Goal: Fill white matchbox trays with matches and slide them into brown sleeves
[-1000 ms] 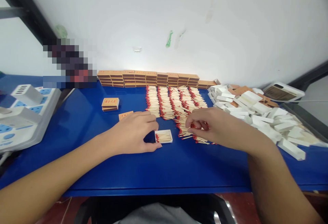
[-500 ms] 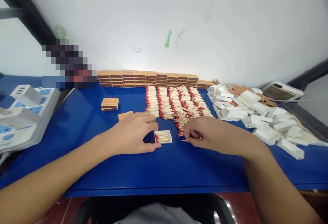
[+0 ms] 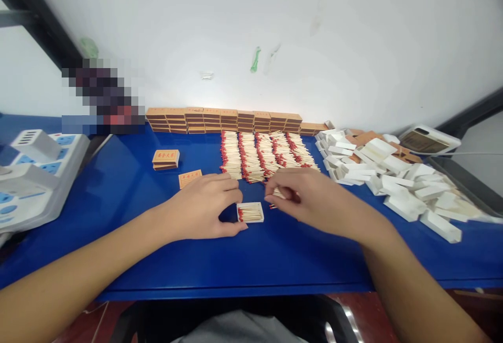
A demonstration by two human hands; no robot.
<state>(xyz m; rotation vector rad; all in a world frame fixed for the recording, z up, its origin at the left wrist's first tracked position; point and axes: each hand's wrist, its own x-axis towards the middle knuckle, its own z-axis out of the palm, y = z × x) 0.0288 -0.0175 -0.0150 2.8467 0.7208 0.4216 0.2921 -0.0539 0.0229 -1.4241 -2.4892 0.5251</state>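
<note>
My left hand curves round the left end of a small white matchbox tray, thumb at its front edge and index finger at the back corner. Matches with red heads to the left lie in the tray. Just right of it, my right hand is closed in a pinch on a match; the match itself is mostly hidden by the fingers. Beneath and behind this hand, rows of loose red-tipped matches cover the table. An orange matchbox sleeve lies beyond my left hand.
Stacked matchboxes line the wall, and two more matchboxes sit at left. White empty trays are heaped at right, near a phone. A power strip stands on the blue table at far left.
My right hand has moved left and slightly up, from the front of the match rows closer to the tray. My left hand keeps its place at the tray.
</note>
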